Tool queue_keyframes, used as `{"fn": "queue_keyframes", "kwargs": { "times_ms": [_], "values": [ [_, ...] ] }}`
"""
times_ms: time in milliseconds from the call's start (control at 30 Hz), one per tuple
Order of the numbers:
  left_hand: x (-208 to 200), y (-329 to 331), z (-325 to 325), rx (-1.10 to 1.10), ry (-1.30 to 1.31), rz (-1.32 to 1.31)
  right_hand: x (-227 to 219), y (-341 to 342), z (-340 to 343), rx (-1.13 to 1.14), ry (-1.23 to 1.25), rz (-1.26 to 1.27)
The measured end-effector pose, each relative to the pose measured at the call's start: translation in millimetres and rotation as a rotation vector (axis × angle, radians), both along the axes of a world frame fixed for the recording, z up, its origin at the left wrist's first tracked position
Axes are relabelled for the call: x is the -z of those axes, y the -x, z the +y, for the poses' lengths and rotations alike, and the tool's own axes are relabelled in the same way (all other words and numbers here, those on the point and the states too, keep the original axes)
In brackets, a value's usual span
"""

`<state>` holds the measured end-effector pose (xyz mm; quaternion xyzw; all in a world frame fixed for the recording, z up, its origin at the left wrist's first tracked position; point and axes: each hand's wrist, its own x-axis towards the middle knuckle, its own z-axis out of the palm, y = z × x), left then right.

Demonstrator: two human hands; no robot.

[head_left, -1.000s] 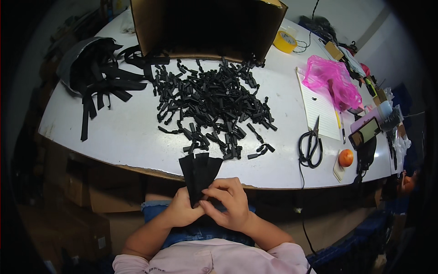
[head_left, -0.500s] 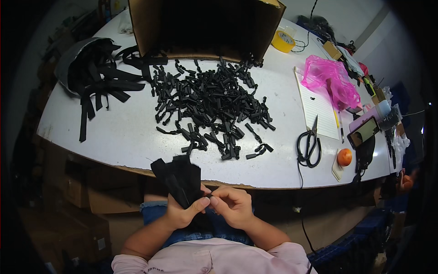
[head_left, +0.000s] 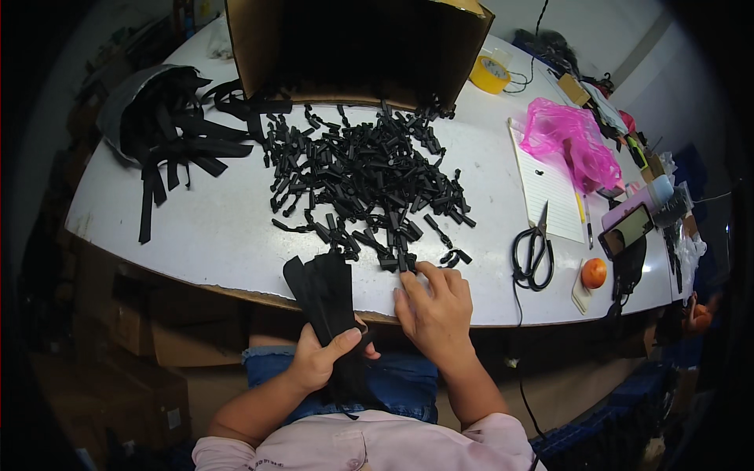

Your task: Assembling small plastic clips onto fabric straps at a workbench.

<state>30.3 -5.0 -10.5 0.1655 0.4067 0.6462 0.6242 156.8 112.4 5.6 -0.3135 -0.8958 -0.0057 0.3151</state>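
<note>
My left hand (head_left: pixel 326 353) is closed round a bundle of black fabric strips (head_left: pixel 326 294), held upright over my lap at the table's near edge. A small piece of the bundle pokes out beside my left thumb, too small to make out. My right hand (head_left: pixel 440 314) reaches over the edge, its fingers apart. The index fingertip touches the near side of a heap of small black pieces (head_left: pixel 369 169), slim bars with short loops that look like zipper pulls. Whether a piece is between the fingers cannot be seen.
A cardboard box (head_left: pixel 471 59) lies open behind the heap. More black strips (head_left: pixel 184 129) spill from a bag at left. To the right are scissors (head_left: pixel 534 251), a notepad (head_left: pixel 546 188), a pink plastic bag (head_left: pixel 569 141), yellow tape (head_left: pixel 489 74), a phone (head_left: pixel 627 230) and an orange fruit (head_left: pixel 594 273).
My right hand has left the left hand and moved up and right to the heap's near edge. The bundle in my left hand has shifted slightly right and up.
</note>
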Motion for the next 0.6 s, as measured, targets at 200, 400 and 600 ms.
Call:
{"fn": "queue_keyframes", "kwargs": {
  "times_ms": [200,400,600],
  "values": [
    [0,-1,-2,0.032,-0.026,0.31,8,-4,9,-0.028,0.078,0.105],
    [0,-4,-1,-0.051,-0.097,0.336,1,-7,-11,-0.09,1.153,0.8],
    [-3,-8,0,-0.106,-0.12,0.339,-1,0,-40,-0.315,0.867,0.628]
  ]
}}
